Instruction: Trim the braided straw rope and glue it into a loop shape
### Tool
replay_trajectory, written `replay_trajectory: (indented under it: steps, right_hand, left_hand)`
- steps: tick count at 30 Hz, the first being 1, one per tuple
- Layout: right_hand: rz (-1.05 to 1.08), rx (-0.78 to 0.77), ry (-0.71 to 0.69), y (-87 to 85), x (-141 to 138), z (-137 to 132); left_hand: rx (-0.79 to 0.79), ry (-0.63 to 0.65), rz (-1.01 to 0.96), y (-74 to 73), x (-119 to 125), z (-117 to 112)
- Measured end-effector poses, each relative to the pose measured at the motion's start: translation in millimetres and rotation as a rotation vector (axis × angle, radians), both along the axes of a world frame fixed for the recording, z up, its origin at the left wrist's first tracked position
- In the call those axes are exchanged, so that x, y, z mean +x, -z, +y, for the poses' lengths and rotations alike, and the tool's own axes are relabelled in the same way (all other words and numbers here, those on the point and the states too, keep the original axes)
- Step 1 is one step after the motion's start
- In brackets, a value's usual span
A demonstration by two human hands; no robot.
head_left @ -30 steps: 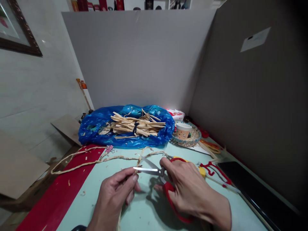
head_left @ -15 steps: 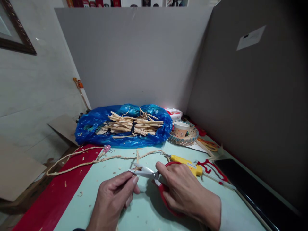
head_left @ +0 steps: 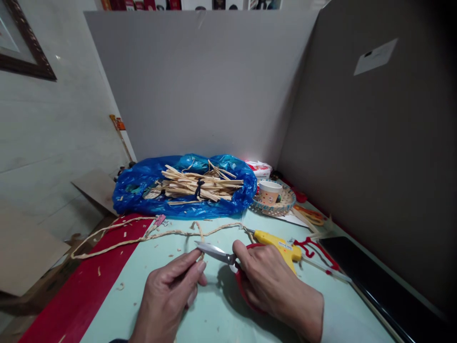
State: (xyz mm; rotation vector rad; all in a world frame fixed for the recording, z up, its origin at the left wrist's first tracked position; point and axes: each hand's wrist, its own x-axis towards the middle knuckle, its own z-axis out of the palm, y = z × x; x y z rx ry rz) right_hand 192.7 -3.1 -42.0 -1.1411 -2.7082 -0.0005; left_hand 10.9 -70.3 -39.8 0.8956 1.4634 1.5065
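My right hand [head_left: 266, 281] is wrapped round the red handles of a pair of scissors [head_left: 216, 252]. The scissor blades are together and point left, meeting a pale twisted straw cord [head_left: 201, 233] just above my left fingertips. My left hand [head_left: 174, 290] pinches the lower part of that cord between thumb and fingers. The cord's upper end stands up from the pinch and bends over to the left. Behind it, a longer straw cord [head_left: 167, 232] lies across the table, with a pink clip [head_left: 160, 220] on it at the left.
A blue plastic bag [head_left: 139, 205] holds a tied straw bundle [head_left: 200, 185]. To its right a paper cup [head_left: 268, 193] sits in a woven basket [head_left: 289, 202]. Near my right hand lie a yellow glue gun [head_left: 282, 245] and a black phone-like slab [head_left: 360, 271]. Grey panels [head_left: 200, 85] enclose the back and right.
The scissor blades, parted around the straw before, have closed. The cord's upper end, upright before, now leans and bends to the left. My left hand has hardly moved.
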Motion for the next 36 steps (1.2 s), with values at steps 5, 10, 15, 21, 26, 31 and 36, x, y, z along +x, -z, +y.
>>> replay_trajectory:
  steps: [5,10,15,21,26,31,36]
  right_hand:
    - [0.071,-0.063,0.029,-3.5,4,10]
    - [0.269,-0.188,0.027,-9.6,6,14]
    - [0.291,-0.168,-0.001,-9.6,5,11]
    - [0.161,-0.056,-0.033,-10.6,7,10]
    - [0.068,0.051,-0.028,-13.5,10,10]
    - [0.025,0.068,-0.034,-15.6,11,8]
    - [0.022,0.071,-0.063,-14.5,7,6]
  left_hand:
    - [0.027,0.106,-0.012,-0.7,-5,1]
    - [0.043,0.097,-0.02,-3.5,-5,0]
    - [0.023,0.084,-0.06,-8.0,-5,1]
    - [0.03,0.1,0.004,-15.1,-9,1]
    - [0.058,0.042,0.099,-17.5,-9,1]
    - [0.123,-0.041,0.185,-22.4,-7,1]
    - [0.154,-0.075,0.22,-23.1,-3,1]
